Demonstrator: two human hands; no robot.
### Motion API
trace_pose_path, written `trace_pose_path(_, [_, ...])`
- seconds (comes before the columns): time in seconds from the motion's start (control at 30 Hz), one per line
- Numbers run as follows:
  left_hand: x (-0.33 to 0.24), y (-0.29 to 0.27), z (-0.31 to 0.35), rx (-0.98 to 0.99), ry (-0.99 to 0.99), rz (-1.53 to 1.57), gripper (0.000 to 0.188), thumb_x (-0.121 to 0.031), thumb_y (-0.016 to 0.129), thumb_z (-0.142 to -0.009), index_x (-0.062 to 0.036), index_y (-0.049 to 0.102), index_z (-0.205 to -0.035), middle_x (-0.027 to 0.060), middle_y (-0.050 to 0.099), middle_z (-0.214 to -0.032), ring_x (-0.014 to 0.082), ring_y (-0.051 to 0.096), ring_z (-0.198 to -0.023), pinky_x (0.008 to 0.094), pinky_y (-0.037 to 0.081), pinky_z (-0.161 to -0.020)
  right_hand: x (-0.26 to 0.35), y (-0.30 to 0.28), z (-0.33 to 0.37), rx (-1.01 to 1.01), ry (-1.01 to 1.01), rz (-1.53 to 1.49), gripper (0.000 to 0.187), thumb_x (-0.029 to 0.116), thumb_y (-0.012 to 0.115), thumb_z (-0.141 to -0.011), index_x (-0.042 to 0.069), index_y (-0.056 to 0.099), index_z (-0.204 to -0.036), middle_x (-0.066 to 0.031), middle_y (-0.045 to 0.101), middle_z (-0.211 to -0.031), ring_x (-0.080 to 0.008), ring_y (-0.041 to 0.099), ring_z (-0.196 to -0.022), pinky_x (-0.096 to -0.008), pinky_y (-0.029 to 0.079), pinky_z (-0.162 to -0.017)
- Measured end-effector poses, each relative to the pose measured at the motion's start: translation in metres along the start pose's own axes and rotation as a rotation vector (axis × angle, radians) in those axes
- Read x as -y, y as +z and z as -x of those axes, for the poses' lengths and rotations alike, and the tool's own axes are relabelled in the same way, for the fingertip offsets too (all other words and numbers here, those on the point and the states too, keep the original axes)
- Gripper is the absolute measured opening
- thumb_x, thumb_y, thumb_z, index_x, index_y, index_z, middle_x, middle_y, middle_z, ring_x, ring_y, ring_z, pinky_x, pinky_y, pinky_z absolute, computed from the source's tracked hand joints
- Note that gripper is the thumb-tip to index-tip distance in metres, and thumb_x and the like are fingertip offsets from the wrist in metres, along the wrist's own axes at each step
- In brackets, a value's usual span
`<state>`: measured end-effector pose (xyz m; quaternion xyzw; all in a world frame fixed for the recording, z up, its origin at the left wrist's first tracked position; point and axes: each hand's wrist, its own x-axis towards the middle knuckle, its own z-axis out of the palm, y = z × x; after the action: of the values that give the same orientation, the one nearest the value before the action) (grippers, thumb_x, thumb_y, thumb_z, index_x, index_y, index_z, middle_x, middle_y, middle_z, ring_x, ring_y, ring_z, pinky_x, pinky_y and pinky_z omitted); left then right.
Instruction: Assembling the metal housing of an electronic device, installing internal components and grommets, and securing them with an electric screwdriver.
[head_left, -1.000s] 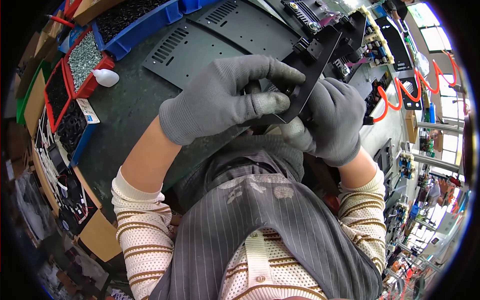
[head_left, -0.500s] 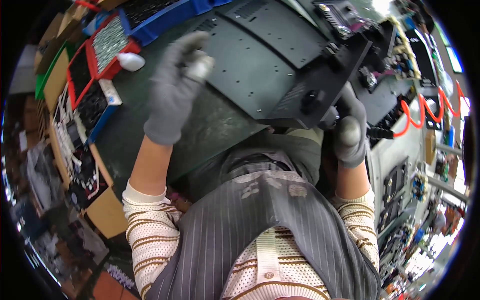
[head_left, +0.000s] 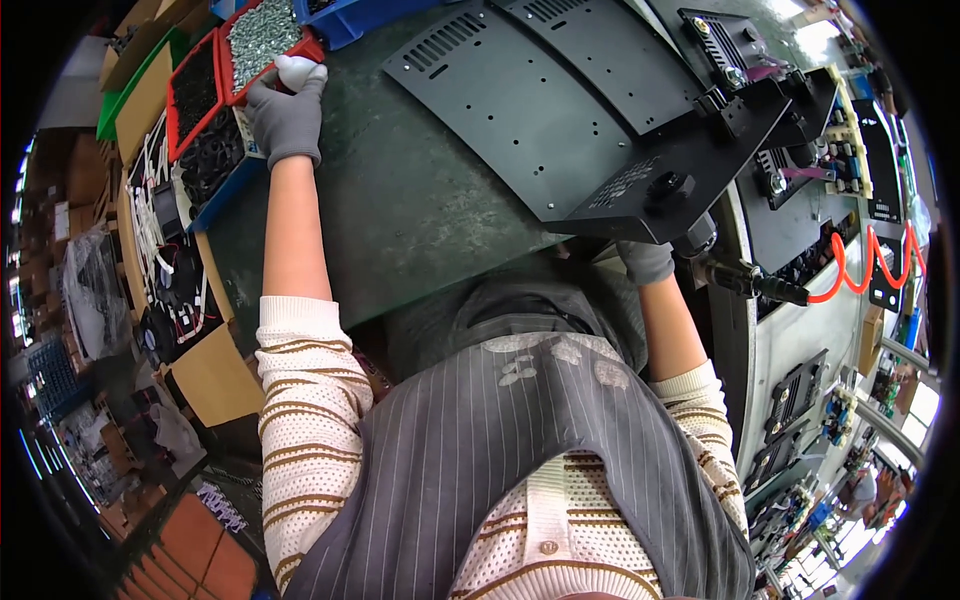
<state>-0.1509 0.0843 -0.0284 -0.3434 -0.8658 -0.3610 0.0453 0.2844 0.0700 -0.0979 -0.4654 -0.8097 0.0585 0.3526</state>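
My left hand (head_left: 288, 118), in a grey glove, is at the red bin on the far left. Its fingers curl round a small white plastic bottle (head_left: 297, 72) at the bin's near corner. My right hand (head_left: 647, 261), gloved too, reaches under the raised black bent metal plate (head_left: 640, 200); its fingers are hidden there. That plate carries a round black knob-like part (head_left: 668, 190) and stands at the near edge of a flat dark metal panel (head_left: 510, 110) with slots and small holes.
Small silver screws fill the red bin (head_left: 262, 42); beside it is another red bin (head_left: 195, 92) of black parts. At right, a black tool (head_left: 765, 285) hangs on a coiled orange hose (head_left: 850, 262). Electronic assemblies (head_left: 790, 170) lie beyond the plate. Cables fill a cardboard box (head_left: 160, 230) at left.
My left hand has gone from beside the flat panel out to the white bottle and closed round it. My right hand has slipped lower, mostly out of sight under the bent plate. The view has shifted.
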Motion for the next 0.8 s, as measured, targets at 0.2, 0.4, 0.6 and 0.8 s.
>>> trace_pose_path(0.2, [-0.009,0.007,0.002,0.047,0.082,-0.324,0.056,-0.043,0.077,-0.072,-0.0026,0.061,-0.108,0.0160,0.061,-0.114,0.0313,0.062,-0.098,0.0402,0.046,-0.088,-0.012,0.004,0.013,0.033,-0.014,0.061,0.035,0.022,0.072,-0.058,0.010,0.060,-0.088,-0.0076,0.059,-0.087,-0.0306,0.054,-0.084,-0.0417,0.044,-0.072])
trace_pose_path(0.4, [-0.046,-0.024,0.038,0.580,0.175,0.931,0.037,-0.019,0.057,-0.090,-0.0021,0.048,-0.121,0.0086,0.062,-0.100,0.0157,0.063,-0.083,0.0275,0.050,-0.070,-0.015,0.011,0.009,-0.045,-0.012,0.036,0.034,0.025,0.071,-0.055,0.010,0.062,-0.085,-0.0068,0.059,-0.086,-0.0301,0.055,-0.083,-0.0412,0.045,-0.072])
trace_pose_path(0.6, [-0.116,-0.108,0.087,0.932,0.316,1.098,0.038,-0.010,0.063,-0.086,-0.0005,0.053,-0.121,0.0048,0.062,-0.104,0.0089,0.059,-0.088,0.0223,0.047,-0.076,0.015,-0.008,-0.012,-0.077,0.018,-0.018,0.034,0.028,0.071,-0.053,0.011,0.063,-0.081,-0.0059,0.060,-0.084,-0.0295,0.055,-0.080,-0.0399,0.045,-0.070])
trace_pose_path(0.8, [-0.144,-0.123,0.089,0.987,0.658,1.033,0.039,-0.011,0.071,-0.074,-0.0002,0.062,-0.110,0.0067,0.062,-0.100,0.0119,0.058,-0.084,0.0254,0.045,-0.076,0.012,0.003,-0.022,-0.097,-0.166,0.155,0.025,0.027,0.070,-0.059,0.010,0.063,-0.076,-0.0051,0.058,-0.080,-0.0270,0.055,-0.078,-0.0403,0.043,-0.066])
